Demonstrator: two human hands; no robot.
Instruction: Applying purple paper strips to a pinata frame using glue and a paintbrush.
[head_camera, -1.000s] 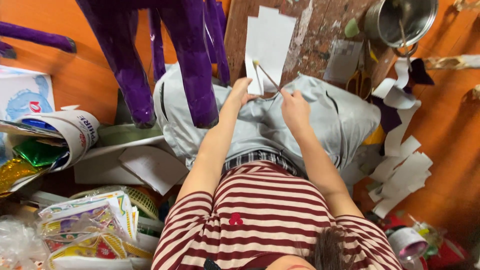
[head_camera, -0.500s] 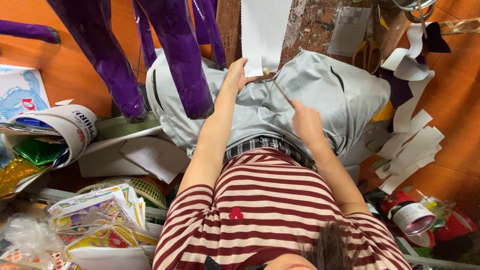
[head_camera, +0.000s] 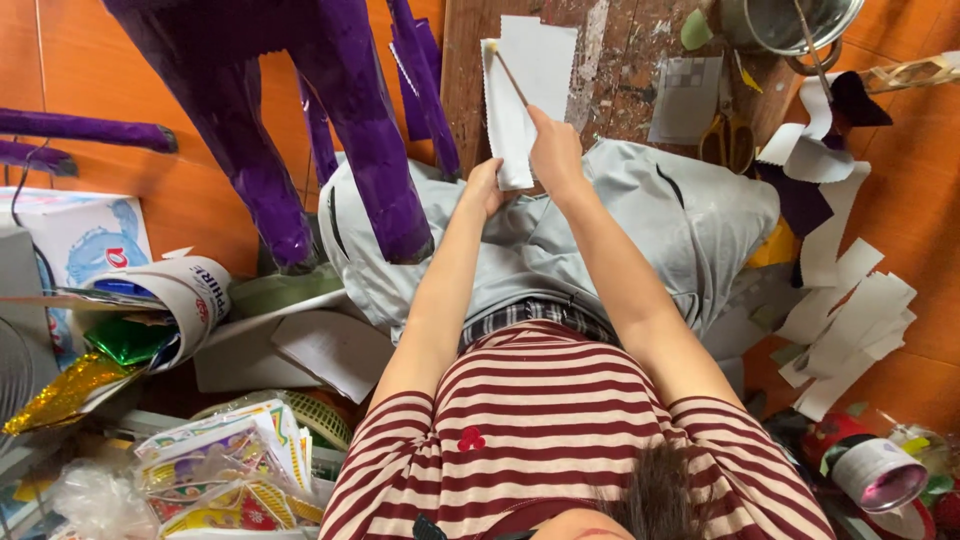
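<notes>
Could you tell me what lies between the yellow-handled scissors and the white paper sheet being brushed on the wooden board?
In the head view, a small grey paper square lies on the wooden board between the white paper sheet and the yellow-handled scissors.

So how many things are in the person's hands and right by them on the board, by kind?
White paper sheet: 1
Thin stick: 1
Yellow-handled scissors: 1
Metal pot: 1
Total: 4
The left hand holds the sheet; the right hand holds the stick.

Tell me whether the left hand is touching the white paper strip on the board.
Touching. The head view shows the left hand pinning the lower end of the white paper strip with its fingertips, no gap between them.
</notes>
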